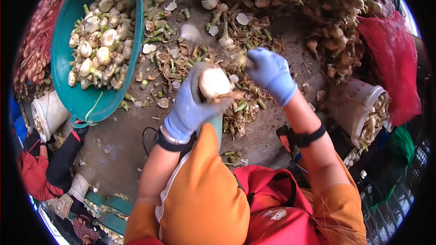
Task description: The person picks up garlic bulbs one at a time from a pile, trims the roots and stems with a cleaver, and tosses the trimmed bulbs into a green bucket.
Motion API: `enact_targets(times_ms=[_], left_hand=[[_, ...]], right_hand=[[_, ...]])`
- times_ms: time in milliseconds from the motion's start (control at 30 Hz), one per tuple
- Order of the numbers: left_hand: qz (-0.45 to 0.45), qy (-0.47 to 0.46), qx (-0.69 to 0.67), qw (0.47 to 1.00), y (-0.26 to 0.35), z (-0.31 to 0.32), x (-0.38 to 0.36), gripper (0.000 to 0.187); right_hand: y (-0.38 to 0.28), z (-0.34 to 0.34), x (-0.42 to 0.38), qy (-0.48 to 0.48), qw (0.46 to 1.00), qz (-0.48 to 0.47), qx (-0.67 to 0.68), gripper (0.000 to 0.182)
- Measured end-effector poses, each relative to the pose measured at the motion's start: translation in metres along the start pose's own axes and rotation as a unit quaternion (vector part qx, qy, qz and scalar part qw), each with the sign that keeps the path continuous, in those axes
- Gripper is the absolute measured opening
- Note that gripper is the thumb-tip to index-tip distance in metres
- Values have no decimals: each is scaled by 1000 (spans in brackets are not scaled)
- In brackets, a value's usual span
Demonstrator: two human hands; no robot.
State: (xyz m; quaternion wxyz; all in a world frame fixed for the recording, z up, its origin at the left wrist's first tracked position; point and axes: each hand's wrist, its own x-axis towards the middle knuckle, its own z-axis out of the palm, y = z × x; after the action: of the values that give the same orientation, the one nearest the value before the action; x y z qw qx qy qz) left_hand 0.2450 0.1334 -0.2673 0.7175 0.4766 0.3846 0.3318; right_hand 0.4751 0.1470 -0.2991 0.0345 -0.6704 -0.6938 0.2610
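My left hand [184, 104], in a light blue glove, is wrapped around a large pale bulb that looks like garlic [215, 83]. Brownish peel hangs from the bulb's lower side, and the fingers are smeared by motion. To the right and slightly higher, my right hand [271, 73], gloved too, is closed. A blurred tan piece shows at its fingers, too smeared to name. Below both hands lie cut green stems [240, 106] and dry peelings on the ground.
A green tub [56, 56] of bulbs stands at the left. Unpeeled bulbs [336, 0] are heaped at the far right. A white bucket [347, 106] of stems lies tilted by a red mesh bag [393, 63]. Another person in a red top [34, 174] is at the lower left.
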Motion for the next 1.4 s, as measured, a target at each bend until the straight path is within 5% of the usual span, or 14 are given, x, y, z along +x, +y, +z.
enact_targets(times_ms=[100,167,233,300,333,433,500,567,800,1100,1133,1200,1300,1400], left_hand=[[176,-38,288,941,12,-2,14,75],[164,59,513,841,-3,-3,18,81],[85,100,281,951,-21,-1,25,80],[-180,138,-190,955,-15,-9,22,67],[-117,122,-253,952,-29,-20,15,54],[-42,188,4,981,4,-24,13,52],[40,161,-178,970,41,-55,18,54],[94,-4,-553,828,75,-84,19,63],[-28,216,-243,945,-1,-68,25,30],[-55,110,-14,992,-80,-28,30,46],[-71,140,-44,987,-77,-22,27,48],[-93,142,-63,984,-73,-18,23,61],[16,97,-102,990,-94,-16,15,70],[-15,118,-125,985,-50,-6,13,74]], right_hand=[[28,3,9,-112,877,224,409,23],[-3,-7,5,-144,823,177,519,22],[-28,-12,1,-129,730,147,655,25],[-41,-20,1,-68,883,17,465,25],[-41,-23,5,28,955,-134,263,29],[-5,-10,32,-153,983,45,95,30],[13,-11,37,-107,971,97,190,29],[4,-7,47,-13,992,-39,123,27],[-17,33,103,-157,984,-22,-76,26],[13,35,50,-41,992,47,106,35],[15,27,53,-164,920,151,323,31],[9,30,41,-98,789,134,591,31],[-41,0,2,-109,665,149,724,33],[-49,-10,-14,-46,815,109,567,30]])
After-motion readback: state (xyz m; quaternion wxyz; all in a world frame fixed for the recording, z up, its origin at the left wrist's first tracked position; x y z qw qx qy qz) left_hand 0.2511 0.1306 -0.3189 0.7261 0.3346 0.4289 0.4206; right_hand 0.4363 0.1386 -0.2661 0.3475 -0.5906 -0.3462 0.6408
